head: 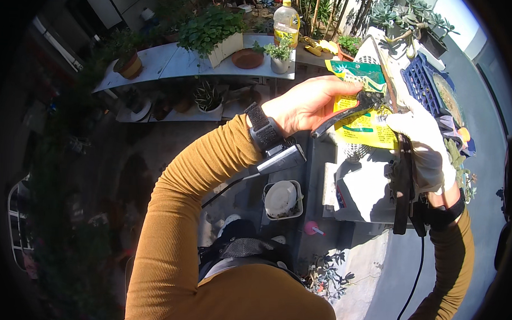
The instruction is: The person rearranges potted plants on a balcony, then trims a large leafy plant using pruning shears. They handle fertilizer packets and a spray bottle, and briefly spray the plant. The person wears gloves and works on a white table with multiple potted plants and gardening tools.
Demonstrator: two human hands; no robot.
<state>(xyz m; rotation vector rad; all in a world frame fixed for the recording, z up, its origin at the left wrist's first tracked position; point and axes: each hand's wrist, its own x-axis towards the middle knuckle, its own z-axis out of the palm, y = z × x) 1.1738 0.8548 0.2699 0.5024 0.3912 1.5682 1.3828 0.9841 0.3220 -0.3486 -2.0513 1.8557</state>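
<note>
My bare left hand (302, 103) grips a tool with a black-and-red curved handle (335, 119); its dark head lies between my two hands, its exact kind unclear. On my right hand (430, 145) is a white glove. Its fingers are closed around a long, dark, rusty-looking metal tool (404, 186), which hangs down along the palm. A thin brown blade or bar (386, 75) extends upward from near the gloved fingers; whether it joins the dark tool cannot be told. Behind and below both hands lies a yellow and green printed plastic packet (366, 136).
A white box (365, 189) stands below the packet. Blue plastic crate (419, 81) and succulents (409, 17) are at the right. A shelf (170, 62) with potted plants and a plastic bottle (286, 23) runs ahead. A white tub (298, 208) is on the ground.
</note>
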